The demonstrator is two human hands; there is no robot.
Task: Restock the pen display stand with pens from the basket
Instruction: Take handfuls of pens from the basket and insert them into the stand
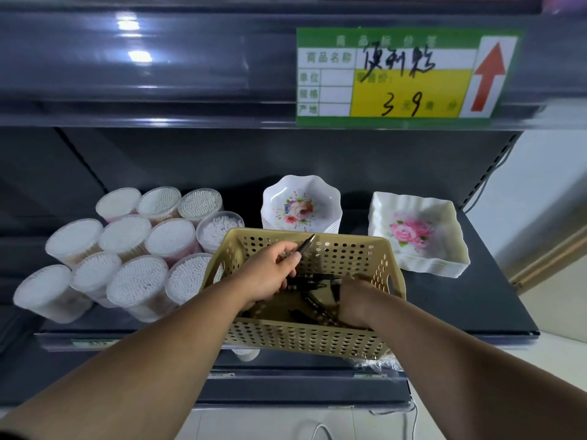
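A tan perforated basket [317, 339] rests on the front edge of a dark shelf, with several black pens [313, 285] lying on its floor. My left hand [270, 271] is inside the basket, shut on a dark pen [305, 243] whose tip points up and to the right over the far wall. My right hand [355, 301] reaches down into the right side of the basket among the pens; its fingers are hidden, so what it holds cannot be told. No pen display stand shows in this view.
Several clear tubs of cotton swabs [127, 246] crowd the shelf left of the basket. Behind it stands a stack of floral scalloped bowls [300, 204], and at right a stack of square floral dishes [419, 233]. A green price tag [403, 77] hangs on the shelf above.
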